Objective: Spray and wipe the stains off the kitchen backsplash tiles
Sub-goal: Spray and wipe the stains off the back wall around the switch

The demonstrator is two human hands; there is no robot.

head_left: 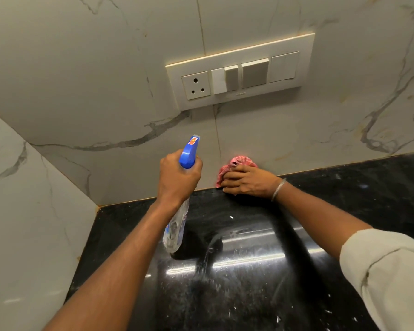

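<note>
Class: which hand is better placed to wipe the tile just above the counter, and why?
Right. The right hand holds the cloth against that tile; the left hand grips the spray bottle.

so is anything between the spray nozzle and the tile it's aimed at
Nothing visible. The spray bottle in the left hand points at bare backsplash tiles below the switch plate. The cloth, held by the right hand, sits off to the right at the wall's base.

black countertop (249, 295), white-flecked; right hand (246, 181) with pink cloth (239, 161) at its back edge.
</note>
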